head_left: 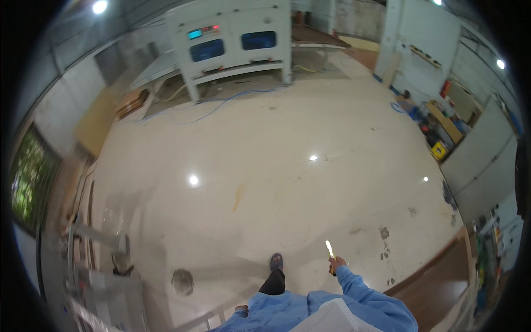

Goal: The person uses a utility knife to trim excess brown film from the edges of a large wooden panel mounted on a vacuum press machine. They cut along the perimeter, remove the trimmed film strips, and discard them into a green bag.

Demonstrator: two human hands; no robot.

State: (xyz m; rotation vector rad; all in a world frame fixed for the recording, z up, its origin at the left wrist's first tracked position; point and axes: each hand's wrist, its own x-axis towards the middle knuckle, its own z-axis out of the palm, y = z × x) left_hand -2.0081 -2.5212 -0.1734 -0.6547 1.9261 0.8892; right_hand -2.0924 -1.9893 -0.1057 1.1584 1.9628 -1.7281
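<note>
My right hand (337, 262), at the end of a blue sleeve, is closed round a slim hand tool (330, 250). Its blade-like end shines white and points away from me; the handle looks yellow and black. Glare hides the exact kind. Low beside my body, my left hand (241, 310) shows only in part, and its fingers are too small and covered to read. Between the hands one sandalled foot (276, 261) is stepping on the pale floor (265, 166).
A large white machine (232, 33) with two dark windows stands ahead, a blue hose (221, 104) trailing before it. A brown board (434, 288) lies at lower right. Grey metal equipment (116, 293) is at lower left. Clutter (437, 130) lines the right wall.
</note>
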